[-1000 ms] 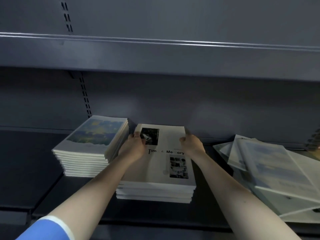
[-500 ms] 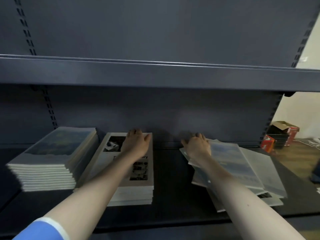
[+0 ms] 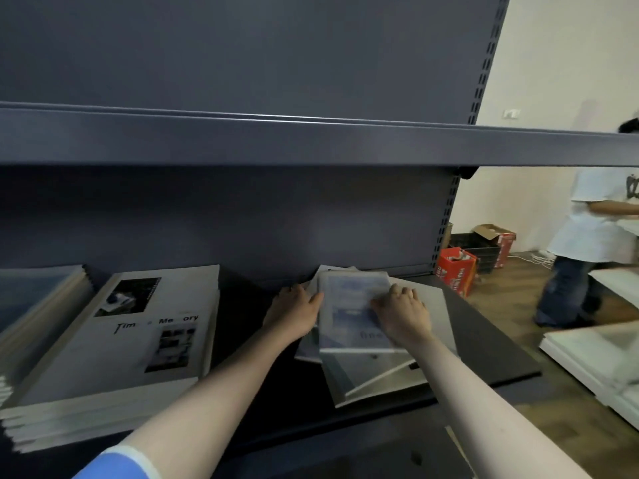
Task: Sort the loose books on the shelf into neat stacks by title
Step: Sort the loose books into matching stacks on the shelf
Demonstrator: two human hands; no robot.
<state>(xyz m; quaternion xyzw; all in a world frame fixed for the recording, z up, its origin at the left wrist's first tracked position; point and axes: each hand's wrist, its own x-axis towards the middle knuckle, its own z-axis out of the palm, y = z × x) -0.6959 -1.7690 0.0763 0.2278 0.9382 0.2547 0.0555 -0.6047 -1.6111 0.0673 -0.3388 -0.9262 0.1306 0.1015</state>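
A loose, skewed pile of books lies on the right part of the dark shelf. Its top book has a pale blue cover. My left hand touches that book's left edge. My right hand rests on the cover's right side, fingers bent over it. A neat stack of white "Time & Memory" books stands left of my arms. At the far left edge sits another stack with a blue cover.
The upper shelf board overhangs the work space. Right of the shelving a person in a white shirt stands on the wooden floor. Red boxes sit against the wall, and white stacks lie at the right edge.
My left hand left the "Time & Memory" stack and came to the left edge of the loose pile. My right hand slid onto the top blue book. The view swung right.
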